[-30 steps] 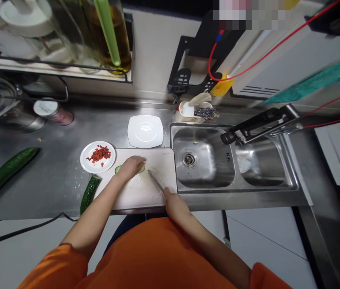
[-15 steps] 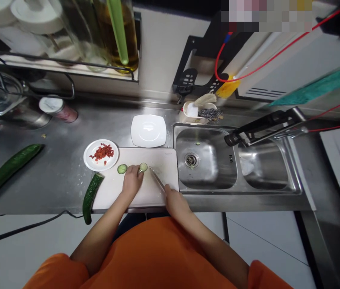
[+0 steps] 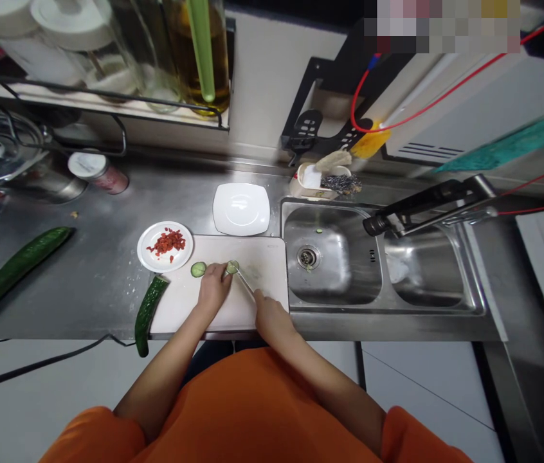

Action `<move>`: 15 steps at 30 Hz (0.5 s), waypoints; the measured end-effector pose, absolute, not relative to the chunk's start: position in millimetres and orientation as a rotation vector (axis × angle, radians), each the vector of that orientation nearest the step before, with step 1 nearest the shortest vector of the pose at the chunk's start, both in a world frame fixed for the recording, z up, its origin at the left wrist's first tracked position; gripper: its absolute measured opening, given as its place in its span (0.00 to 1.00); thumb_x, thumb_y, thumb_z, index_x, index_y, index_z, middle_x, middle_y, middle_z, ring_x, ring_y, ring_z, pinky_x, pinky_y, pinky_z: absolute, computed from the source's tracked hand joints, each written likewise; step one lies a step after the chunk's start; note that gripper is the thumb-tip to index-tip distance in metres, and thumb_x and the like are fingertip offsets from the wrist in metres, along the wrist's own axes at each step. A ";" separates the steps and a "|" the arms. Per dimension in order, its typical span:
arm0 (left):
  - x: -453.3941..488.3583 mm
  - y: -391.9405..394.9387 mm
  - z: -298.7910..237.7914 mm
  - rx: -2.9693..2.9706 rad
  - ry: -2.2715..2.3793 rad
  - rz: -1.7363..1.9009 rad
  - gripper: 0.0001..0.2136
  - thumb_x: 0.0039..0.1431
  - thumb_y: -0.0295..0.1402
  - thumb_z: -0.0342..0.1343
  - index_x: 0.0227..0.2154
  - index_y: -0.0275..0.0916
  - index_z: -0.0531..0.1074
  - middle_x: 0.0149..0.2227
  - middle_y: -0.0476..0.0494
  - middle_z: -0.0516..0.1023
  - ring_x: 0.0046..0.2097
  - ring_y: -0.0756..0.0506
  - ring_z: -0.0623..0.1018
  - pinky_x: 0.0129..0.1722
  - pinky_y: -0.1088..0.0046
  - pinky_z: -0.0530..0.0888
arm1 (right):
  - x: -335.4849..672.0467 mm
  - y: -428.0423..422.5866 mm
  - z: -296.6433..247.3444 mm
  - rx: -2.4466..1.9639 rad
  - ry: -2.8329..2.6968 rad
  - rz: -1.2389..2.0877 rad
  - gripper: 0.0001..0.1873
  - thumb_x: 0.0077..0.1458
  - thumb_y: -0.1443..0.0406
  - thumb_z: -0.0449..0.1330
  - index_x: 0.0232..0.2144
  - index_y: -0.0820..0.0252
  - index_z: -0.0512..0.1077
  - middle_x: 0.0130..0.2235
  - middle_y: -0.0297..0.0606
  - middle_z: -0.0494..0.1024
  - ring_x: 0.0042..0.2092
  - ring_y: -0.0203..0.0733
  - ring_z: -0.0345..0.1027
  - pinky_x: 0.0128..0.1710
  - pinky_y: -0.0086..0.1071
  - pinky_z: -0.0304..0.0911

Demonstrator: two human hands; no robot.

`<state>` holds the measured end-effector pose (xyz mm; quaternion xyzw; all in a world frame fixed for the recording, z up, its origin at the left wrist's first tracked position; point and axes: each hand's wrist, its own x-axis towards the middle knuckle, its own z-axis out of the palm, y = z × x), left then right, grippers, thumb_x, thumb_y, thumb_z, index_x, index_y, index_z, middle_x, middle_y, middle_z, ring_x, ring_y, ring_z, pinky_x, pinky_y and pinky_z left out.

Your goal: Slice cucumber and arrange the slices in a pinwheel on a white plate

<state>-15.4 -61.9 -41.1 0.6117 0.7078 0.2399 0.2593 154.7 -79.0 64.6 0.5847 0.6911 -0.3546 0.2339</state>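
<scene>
My left hand (image 3: 214, 287) is closed on a small cucumber piece (image 3: 232, 266) on the white cutting board (image 3: 180, 312). In my right hand (image 3: 272, 316) is a knife (image 3: 245, 281), its tip touching or right beside that piece. Another cut cucumber slice (image 3: 198, 269) lies on the board, left of my left fingers. A longer cut cucumber (image 3: 149, 312) rests across the board's left edge, its lower end hanging past the counter front. Behind it stands a round white plate (image 3: 143, 253) with small red pieces (image 3: 168, 242) on it.
A white square plate (image 3: 242, 209) sits behind the board. To the right is a double steel sink (image 3: 332, 257) with a faucet (image 3: 411, 212). A whole cucumber (image 3: 16, 276) and a pink jar (image 3: 103, 175) are at left, under a bottle rack (image 3: 108, 99).
My right hand has brought the knife leftward, up to the cucumber piece. My left hand keeps its hold on the piece. The whole view has shifted slightly.
</scene>
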 end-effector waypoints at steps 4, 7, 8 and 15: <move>-16.7 -61.8 -43.9 1.648 1.910 0.632 0.13 0.56 0.30 0.52 0.44 0.37 0.73 0.40 0.38 0.76 0.43 0.41 0.74 0.48 0.64 0.71 | 152.5 -77.5 68.8 1.599 1.880 -0.979 0.26 0.58 0.76 0.42 0.58 0.61 0.58 0.43 0.48 0.76 0.49 0.47 0.70 0.41 0.34 0.61; -17.6 -62.3 -47.2 1.652 1.912 0.639 0.13 0.56 0.30 0.52 0.44 0.37 0.73 0.40 0.38 0.76 0.44 0.41 0.74 0.48 0.64 0.71 | 151.0 -77.6 70.4 1.597 1.873 -0.974 0.25 0.59 0.76 0.42 0.57 0.62 0.58 0.43 0.48 0.76 0.49 0.47 0.70 0.42 0.33 0.61; -17.8 -62.5 -48.0 1.657 1.912 0.644 0.13 0.56 0.30 0.52 0.44 0.37 0.73 0.39 0.38 0.76 0.44 0.41 0.74 0.48 0.64 0.71 | 150.8 -77.8 70.0 1.596 1.868 -0.977 0.25 0.59 0.76 0.42 0.57 0.62 0.59 0.43 0.48 0.76 0.49 0.47 0.70 0.42 0.33 0.61; -17.7 -61.7 -46.6 1.692 1.912 0.687 0.12 0.56 0.30 0.53 0.42 0.37 0.73 0.38 0.40 0.76 0.42 0.42 0.74 0.46 0.64 0.71 | 150.3 -80.4 56.8 1.639 1.878 -1.034 0.27 0.59 0.75 0.40 0.60 0.64 0.56 0.44 0.50 0.76 0.50 0.50 0.69 0.44 0.37 0.61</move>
